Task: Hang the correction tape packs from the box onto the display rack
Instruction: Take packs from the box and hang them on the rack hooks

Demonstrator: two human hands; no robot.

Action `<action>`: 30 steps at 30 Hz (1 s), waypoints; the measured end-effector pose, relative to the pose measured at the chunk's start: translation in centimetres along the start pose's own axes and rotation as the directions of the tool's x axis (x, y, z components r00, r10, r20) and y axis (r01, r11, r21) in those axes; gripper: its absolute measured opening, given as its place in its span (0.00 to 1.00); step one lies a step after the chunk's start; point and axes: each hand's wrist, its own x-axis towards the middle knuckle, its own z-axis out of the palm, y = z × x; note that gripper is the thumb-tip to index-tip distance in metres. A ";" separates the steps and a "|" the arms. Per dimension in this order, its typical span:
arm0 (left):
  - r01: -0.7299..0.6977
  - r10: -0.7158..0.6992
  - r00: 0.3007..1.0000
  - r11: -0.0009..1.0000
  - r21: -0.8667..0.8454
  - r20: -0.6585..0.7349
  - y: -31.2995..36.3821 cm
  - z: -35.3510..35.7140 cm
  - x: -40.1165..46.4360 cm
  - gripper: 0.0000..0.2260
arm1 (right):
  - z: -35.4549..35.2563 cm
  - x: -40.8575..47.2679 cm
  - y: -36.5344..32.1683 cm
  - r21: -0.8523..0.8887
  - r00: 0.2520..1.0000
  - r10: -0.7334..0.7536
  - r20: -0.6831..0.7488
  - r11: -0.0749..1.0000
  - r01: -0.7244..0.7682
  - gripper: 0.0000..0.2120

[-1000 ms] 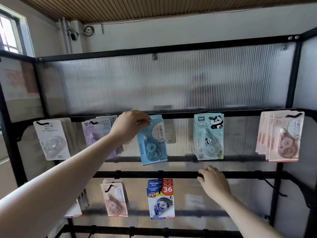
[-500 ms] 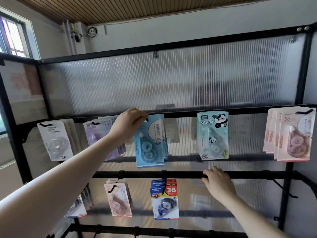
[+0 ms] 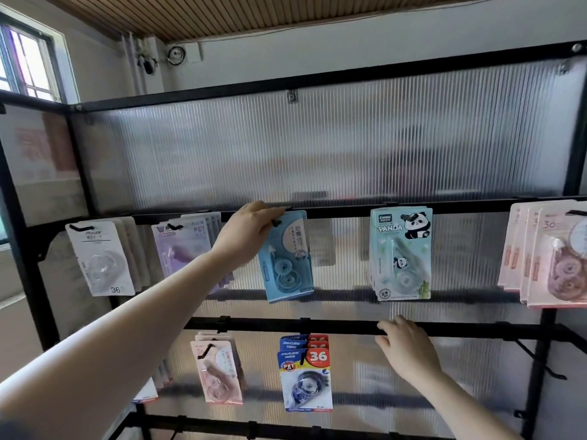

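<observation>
Ribbed rack panel (image 3: 317, 147) behind: left hand (image 3: 246, 231) fingers pinch the blue correction tape pack (image 3: 286, 258) at its hook. Right hand (image 3: 405, 347) rests loosely on a rail (image 3: 476, 328). Missing the hook could drop it.

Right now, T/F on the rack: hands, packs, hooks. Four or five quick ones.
1. The left hand pinches the top of the blue pack. True.
2. The right hand holds a pack. False: its fingers rest on the lower black bar.
3. The panda packs hang right of the blue pack. True.
4. The blue pack hangs straight. False: it is tilted.
5. The "36" packs hang on the upper row. False: lower row.
</observation>
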 end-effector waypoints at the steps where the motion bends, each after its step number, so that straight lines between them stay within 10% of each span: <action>1: -0.005 0.004 1.000 0.999 0.039 0.017 -0.1 0.2 0.2 0.18 | 0.0 0.0 0.2 0.001 1.000 0.006 0.003 1.000 -0.006 0.14; 30: 0.010 -0.004 0.998 0.995 0.103 -0.061 -1.0 1.2 -5.7 0.26 | -1.7 -2.3 -1.0 -0.027 0.998 -0.046 0.053 0.998 0.048 0.16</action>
